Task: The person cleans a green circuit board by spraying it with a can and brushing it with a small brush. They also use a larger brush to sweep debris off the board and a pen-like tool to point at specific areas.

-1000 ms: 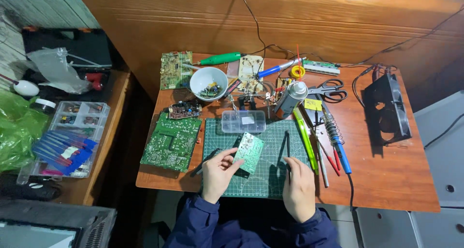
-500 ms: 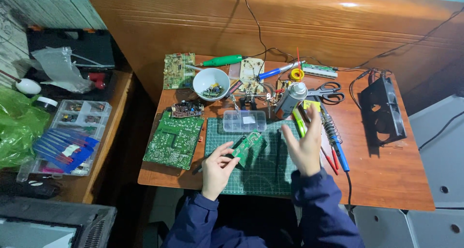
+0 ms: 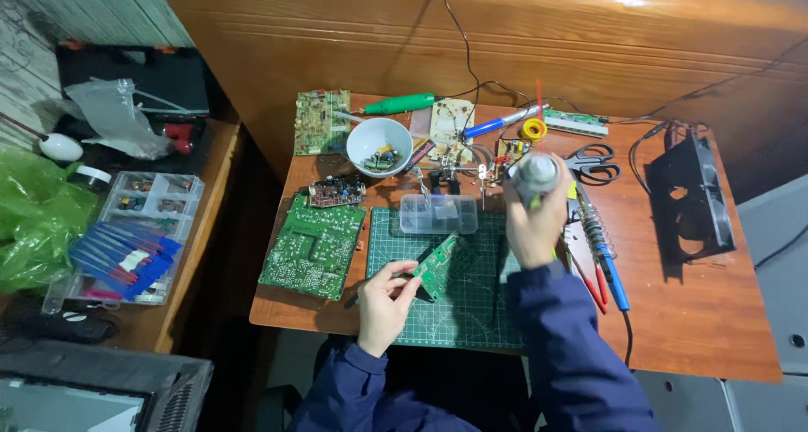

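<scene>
My left hand (image 3: 385, 297) pinches a small green circuit board (image 3: 439, 265) and holds it tilted over the dark green cutting mat (image 3: 471, 314). My right hand (image 3: 534, 223) is raised above the mat's right edge, wrapped around a grey cylindrical bottle (image 3: 536, 174) whose rounded top points at the camera. A clear plastic parts box (image 3: 438, 213) lies on the mat just beyond the small board.
A large green circuit board (image 3: 313, 245) lies left of the mat. A white bowl (image 3: 379, 144), scissors (image 3: 592, 162), a blue-handled soldering iron (image 3: 608, 268), red-handled pliers (image 3: 589, 280) and a black fan (image 3: 692, 198) crowd the wooden table (image 3: 699, 323). A compartment tray (image 3: 135, 230) sits on the left bench.
My right hand left the mat, reached toward the tools at the right, picked up the grey bottle and lifted it. My left hand kept holding the small board, tilting it flatter.
</scene>
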